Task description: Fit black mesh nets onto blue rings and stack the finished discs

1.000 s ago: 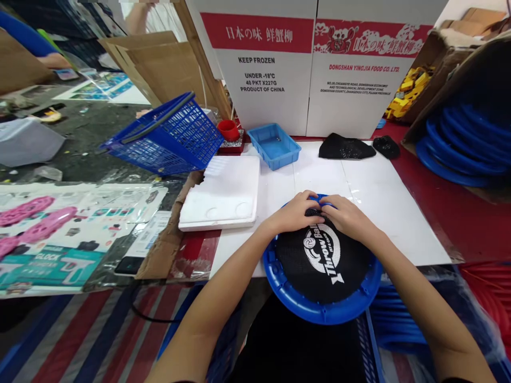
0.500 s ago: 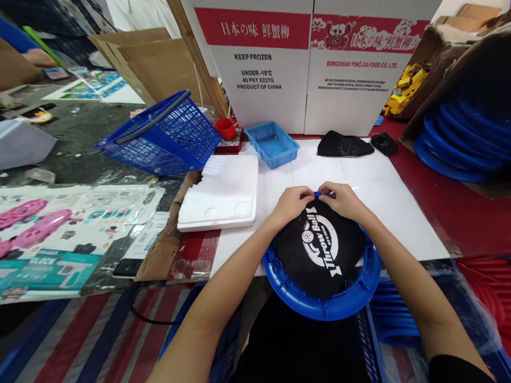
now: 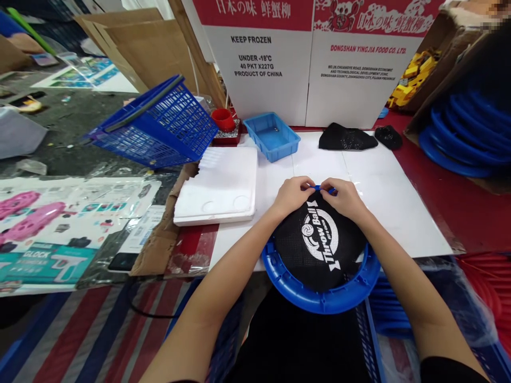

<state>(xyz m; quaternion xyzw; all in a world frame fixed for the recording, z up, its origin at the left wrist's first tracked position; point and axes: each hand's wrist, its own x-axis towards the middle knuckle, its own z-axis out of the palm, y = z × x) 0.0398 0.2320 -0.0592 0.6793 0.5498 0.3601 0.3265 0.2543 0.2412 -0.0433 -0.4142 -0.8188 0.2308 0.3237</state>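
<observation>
A blue plastic ring (image 3: 323, 302) leans over the near edge of the table, with a round black mesh fabric (image 3: 295, 247) printed "Throw Ball" lying across it. At the ring's far edge, my left hand (image 3: 294, 192) pinches the fabric's edge and the rim between thumb and fingers. Just beside it my right hand (image 3: 340, 196) grips the same edge in a like pinch. A short bit of blue rim shows between the fingertips. Along the near side the ring lies bare, its fabric edge loose. What lies under my fingers is hidden.
Behind my hands are a light-blue tray (image 3: 273, 137), black fabric pieces (image 3: 346, 139) and a white foam slab (image 3: 223, 189). A blue basket (image 3: 159, 127) tilts at the left. Stacked blue rings (image 3: 463, 143) fill a carton at right. A white carton (image 3: 271, 96) stands at the back.
The view has tilted slightly, so the scene sits a little higher. Both hands keep their pinch at the far rim, with the fingers shifted slightly.
</observation>
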